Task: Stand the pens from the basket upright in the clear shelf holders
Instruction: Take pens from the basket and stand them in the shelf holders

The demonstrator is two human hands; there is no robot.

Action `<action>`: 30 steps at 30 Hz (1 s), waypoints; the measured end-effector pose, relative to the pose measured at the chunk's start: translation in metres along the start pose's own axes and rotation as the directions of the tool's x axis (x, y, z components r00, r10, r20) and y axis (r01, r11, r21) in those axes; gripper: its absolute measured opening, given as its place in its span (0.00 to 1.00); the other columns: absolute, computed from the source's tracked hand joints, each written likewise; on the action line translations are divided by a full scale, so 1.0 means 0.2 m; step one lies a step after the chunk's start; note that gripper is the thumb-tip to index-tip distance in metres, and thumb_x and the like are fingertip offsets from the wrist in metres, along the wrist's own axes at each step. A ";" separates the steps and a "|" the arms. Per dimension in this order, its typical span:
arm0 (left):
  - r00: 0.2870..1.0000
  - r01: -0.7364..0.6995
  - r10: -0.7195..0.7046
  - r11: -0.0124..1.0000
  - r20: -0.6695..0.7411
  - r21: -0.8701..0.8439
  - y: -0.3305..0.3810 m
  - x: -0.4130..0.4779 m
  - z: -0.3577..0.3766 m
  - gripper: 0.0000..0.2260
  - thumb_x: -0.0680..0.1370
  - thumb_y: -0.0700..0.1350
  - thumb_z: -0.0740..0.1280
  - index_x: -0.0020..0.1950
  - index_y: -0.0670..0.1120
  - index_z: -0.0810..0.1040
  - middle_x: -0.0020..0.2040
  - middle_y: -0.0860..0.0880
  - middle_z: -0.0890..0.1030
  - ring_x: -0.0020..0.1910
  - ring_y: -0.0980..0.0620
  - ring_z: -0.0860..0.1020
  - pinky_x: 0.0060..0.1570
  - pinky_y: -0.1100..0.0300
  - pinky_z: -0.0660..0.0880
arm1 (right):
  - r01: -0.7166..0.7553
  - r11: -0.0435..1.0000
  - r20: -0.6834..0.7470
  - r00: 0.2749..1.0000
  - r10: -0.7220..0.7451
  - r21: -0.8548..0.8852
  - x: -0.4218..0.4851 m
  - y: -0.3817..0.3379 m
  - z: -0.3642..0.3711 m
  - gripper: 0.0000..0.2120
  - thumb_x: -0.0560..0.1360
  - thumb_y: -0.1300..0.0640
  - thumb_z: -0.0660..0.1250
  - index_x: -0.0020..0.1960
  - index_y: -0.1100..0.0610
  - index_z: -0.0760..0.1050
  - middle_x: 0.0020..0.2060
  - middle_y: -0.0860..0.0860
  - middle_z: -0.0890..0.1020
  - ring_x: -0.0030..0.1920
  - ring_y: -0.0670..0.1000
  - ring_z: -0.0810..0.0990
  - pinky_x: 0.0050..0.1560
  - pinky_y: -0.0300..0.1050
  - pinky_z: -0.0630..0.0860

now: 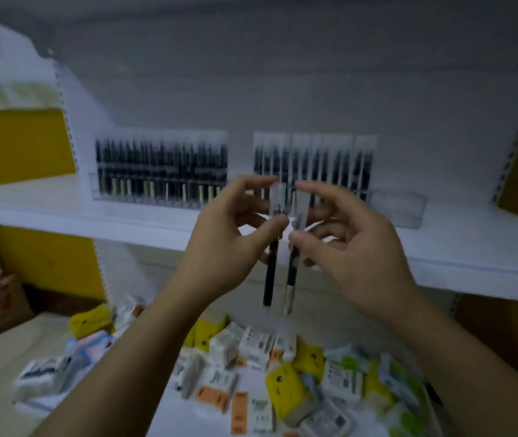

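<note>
The left hand (235, 228) pinches a slim black pen with a clear plastic cap (270, 279) between the thumb and curled fingers. The hold is near the cap, so the dark barrel hangs straight down below the grip. Just beside it, the right hand (355, 244) holds a second clear-capped pen with a pale labelled barrel (289, 288) the same way, thumb tip pressed just under the cap and the other fingers curled behind.

The two pens stand upright and parallel, close together (the caps are blurred, so whether they touch at the top I cannot tell).

Behind the two grips, on the white shelf board (46, 209), sit two long holders of clear plastic. The left clear holder (156, 197), up and to the left of the left hand's grip, is packed with a row of upright dark pens. The right clear holder (399, 209), behind and to the right of the right hand's grip, has its pens standing in its left and middle parts.

Well below both grips, on the lower white shelf (172, 414), lies a loose heap of small wrapped packets in yellow, white and orange (251, 351). Far to the left of the grips stands a yellow panel (21, 146).
</note>
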State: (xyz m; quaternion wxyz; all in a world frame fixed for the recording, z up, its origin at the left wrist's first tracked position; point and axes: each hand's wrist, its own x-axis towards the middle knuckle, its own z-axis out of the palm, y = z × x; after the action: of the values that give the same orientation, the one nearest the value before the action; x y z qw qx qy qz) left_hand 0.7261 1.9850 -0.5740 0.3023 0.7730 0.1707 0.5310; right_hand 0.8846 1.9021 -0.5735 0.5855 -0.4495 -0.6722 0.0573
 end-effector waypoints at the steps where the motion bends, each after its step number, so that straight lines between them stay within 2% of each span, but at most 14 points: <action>1: 1.000 -0.019 0.019 1.000 0.003 -0.017 0.05 0.07 0.02 0.17 0.76 0.44 0.71 0.63 0.54 0.73 0.43 0.49 0.82 0.41 0.50 0.83 0.32 0.56 0.81 | 0.005 1.000 -0.023 1.000 -0.004 0.030 0.05 -0.02 -0.06 0.23 0.73 0.58 0.72 0.63 0.39 0.74 0.43 0.46 0.79 0.40 0.49 0.84 0.36 0.40 0.81; 3: 0.999 -0.034 0.034 0.998 0.002 -0.043 0.12 0.19 0.07 0.16 0.76 0.43 0.70 0.63 0.53 0.74 0.45 0.49 0.82 0.41 0.49 0.83 0.32 0.55 0.81 | 0.009 0.998 -0.066 0.998 -0.006 0.055 0.16 -0.03 -0.17 0.23 0.73 0.63 0.72 0.63 0.43 0.75 0.44 0.53 0.79 0.39 0.52 0.84 0.35 0.43 0.82; 4: 0.999 -0.037 0.037 0.998 -0.006 -0.048 0.15 0.25 0.10 0.16 0.76 0.43 0.70 0.63 0.53 0.74 0.47 0.49 0.82 0.40 0.50 0.83 0.33 0.55 0.81 | 0.007 0.999 -0.089 0.996 -0.002 0.049 0.21 -0.02 -0.22 0.23 0.73 0.64 0.72 0.63 0.45 0.75 0.43 0.53 0.79 0.38 0.52 0.84 0.35 0.42 0.81; 8: 1.000 -0.020 0.018 0.995 -0.019 -0.098 0.20 0.45 0.21 0.19 0.76 0.41 0.71 0.64 0.57 0.73 0.50 0.48 0.79 0.39 0.51 0.83 0.34 0.58 0.81 | -0.006 1.000 -0.152 0.988 0.007 0.003 0.39 0.02 -0.41 0.23 0.73 0.64 0.72 0.64 0.47 0.74 0.41 0.53 0.78 0.37 0.57 0.83 0.34 0.47 0.82; 12: 1.000 -0.014 0.014 0.998 0.000 -0.064 0.18 0.59 0.33 0.20 0.76 0.40 0.70 0.64 0.57 0.75 0.50 0.48 0.80 0.39 0.52 0.83 0.39 0.54 0.82 | 0.010 0.995 -0.196 0.980 -0.029 -0.094 0.54 0.09 -0.54 0.22 0.73 0.63 0.72 0.63 0.48 0.74 0.41 0.51 0.78 0.35 0.56 0.83 0.36 0.51 0.83; 15: 0.999 -0.037 0.036 0.999 -0.022 -0.034 0.14 0.69 0.40 0.18 0.75 0.41 0.72 0.62 0.55 0.76 0.47 0.49 0.82 0.40 0.54 0.83 0.42 0.54 0.82 | 0.006 0.989 -0.202 0.979 -0.036 -0.151 0.63 0.16 -0.59 0.21 0.73 0.62 0.72 0.62 0.46 0.74 0.42 0.51 0.78 0.34 0.53 0.83 0.37 0.53 0.83; 18: 0.997 -0.045 0.043 0.999 -0.071 -0.015 0.10 0.77 0.44 0.17 0.74 0.42 0.73 0.60 0.56 0.76 0.45 0.51 0.82 0.40 0.56 0.82 0.42 0.57 0.82 | 0.015 0.973 -0.217 0.974 -0.065 -0.228 0.70 0.23 -0.62 0.20 0.73 0.60 0.73 0.60 0.43 0.73 0.41 0.46 0.77 0.32 0.49 0.82 0.38 0.52 0.83; 21: 0.993 -0.057 0.055 0.998 -0.103 -0.023 0.07 0.84 0.48 0.16 0.74 0.42 0.73 0.57 0.57 0.76 0.49 0.54 0.81 0.38 0.57 0.83 0.39 0.60 0.82 | 0.021 0.959 -0.222 0.971 -0.087 -0.284 0.76 0.30 -0.64 0.20 0.73 0.60 0.73 0.60 0.43 0.73 0.40 0.45 0.76 0.32 0.50 0.81 0.40 0.52 0.82; 26: 0.987 -0.143 0.150 0.985 -0.060 0.097 0.01 0.93 0.55 0.15 0.75 0.43 0.72 0.58 0.55 0.76 0.50 0.56 0.78 0.38 0.61 0.82 0.37 0.67 0.79 | 0.060 0.943 -0.196 0.972 -0.130 -0.327 0.79 0.43 -0.67 0.21 0.72 0.60 0.73 0.59 0.44 0.73 0.40 0.43 0.77 0.34 0.48 0.82 0.39 0.50 0.82; 28: 0.984 -0.161 0.169 0.979 -0.059 0.123 -0.02 0.95 0.58 0.15 0.75 0.43 0.72 0.58 0.54 0.76 0.49 0.57 0.78 0.38 0.62 0.81 0.37 0.68 0.78 | 0.072 0.944 -0.219 0.964 -0.149 -0.322 0.78 0.48 -0.68 0.21 0.72 0.60 0.73 0.59 0.43 0.73 0.40 0.42 0.76 0.33 0.47 0.82 0.38 0.48 0.82; 30: 0.982 -0.162 0.174 0.977 -0.079 0.140 -0.05 0.96 0.61 0.15 0.75 0.43 0.72 0.59 0.55 0.77 0.49 0.58 0.78 0.38 0.63 0.80 0.35 0.71 0.77 | 0.054 0.959 -0.256 0.958 -0.128 -0.279 0.77 0.53 -0.68 0.21 0.72 0.60 0.73 0.60 0.44 0.73 0.40 0.42 0.76 0.33 0.47 0.81 0.38 0.51 0.82</action>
State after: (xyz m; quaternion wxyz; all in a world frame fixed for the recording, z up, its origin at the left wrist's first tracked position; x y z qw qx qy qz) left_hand 0.9112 2.0693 -0.4738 0.1961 0.7781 0.1534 0.5767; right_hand 1.0692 2.0067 -0.4815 0.6076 -0.4968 -0.6072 -0.1240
